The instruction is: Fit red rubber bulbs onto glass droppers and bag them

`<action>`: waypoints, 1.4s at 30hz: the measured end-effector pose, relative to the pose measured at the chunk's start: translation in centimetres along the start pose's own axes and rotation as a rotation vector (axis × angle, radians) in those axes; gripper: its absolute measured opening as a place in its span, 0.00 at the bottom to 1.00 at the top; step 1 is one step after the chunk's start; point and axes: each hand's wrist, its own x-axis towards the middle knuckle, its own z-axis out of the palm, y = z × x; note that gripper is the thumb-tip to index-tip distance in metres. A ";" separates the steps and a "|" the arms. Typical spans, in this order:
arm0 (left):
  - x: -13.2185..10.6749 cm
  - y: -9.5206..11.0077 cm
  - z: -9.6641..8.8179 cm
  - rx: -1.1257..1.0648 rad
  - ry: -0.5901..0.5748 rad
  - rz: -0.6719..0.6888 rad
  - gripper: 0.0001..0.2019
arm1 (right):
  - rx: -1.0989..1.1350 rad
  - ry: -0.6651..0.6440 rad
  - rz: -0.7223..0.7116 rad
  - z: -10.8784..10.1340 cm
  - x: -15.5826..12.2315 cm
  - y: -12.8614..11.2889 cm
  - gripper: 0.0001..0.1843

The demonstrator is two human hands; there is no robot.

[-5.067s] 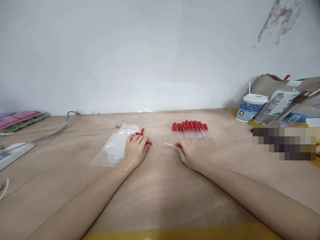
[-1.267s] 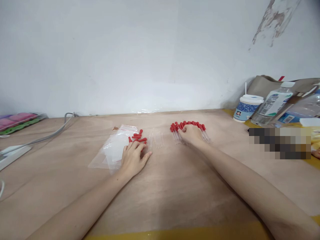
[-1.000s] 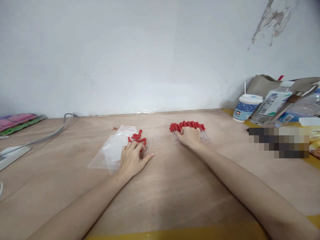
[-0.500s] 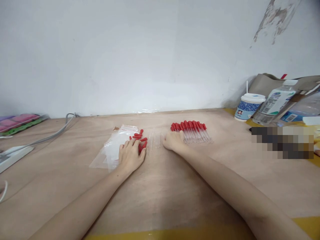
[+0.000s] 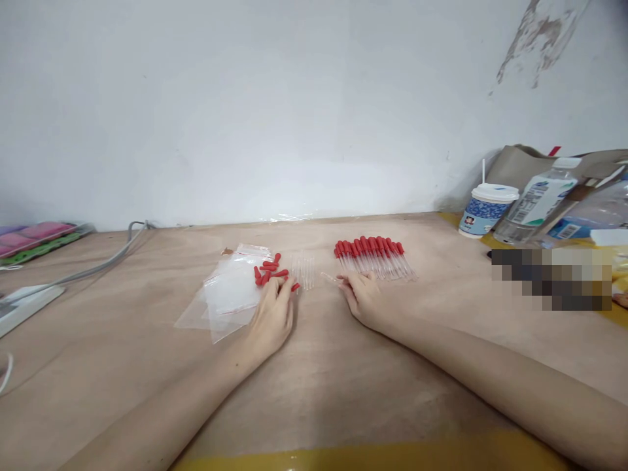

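I have a red bulb [image 5: 295,286] between the thumb and fingertips of my left hand [image 5: 273,314], closed on it with its narrow end poking out to the right. My right hand [image 5: 366,297] pinches a clear tube [image 5: 330,278] lightly, its free end pointing left at the bulb, a gap between the two. Both hands are near the middle of the bench [image 5: 304,379], nearer its far edge than the near one.

Between them lie loose clear tubes [image 5: 305,271]; past my left fingers are loose red bulbs [image 5: 269,266], some on clear plastic bags [image 5: 230,291]. Just beyond my right hand, red-topped droppers [image 5: 375,252] lie in a row.

I can't read any writing. By the far right corner, the blue-patterned paper cup [image 5: 485,212] carries a small printed figure, the bottle [image 5: 542,196] a white label with dark print too small to make out, and a blue label [image 5: 566,230] beside it shows a barcode.

My palm hides part of the tube, and my fingers cover most of the bulb. The tubes are so clear I can't count them. Blurred blocks mask something at the right edge, and the pink-and-green pack [image 5: 42,237] at the left edge is cut off.
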 end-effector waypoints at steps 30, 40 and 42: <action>-0.6 1.7 -0.4 -0.656 -0.305 -0.191 0.10 | 0.333 -0.218 -0.201 -2.4 -0.5 -1.1 0.10; -0.5 2.0 -0.4 -0.544 -0.302 -0.189 0.10 | -0.025 -0.092 -0.348 -2.1 -1.0 -1.6 0.13; -0.5 1.7 0.0 -0.599 -0.264 -0.218 0.11 | 0.046 -0.063 -0.311 -1.8 -1.1 -1.5 0.12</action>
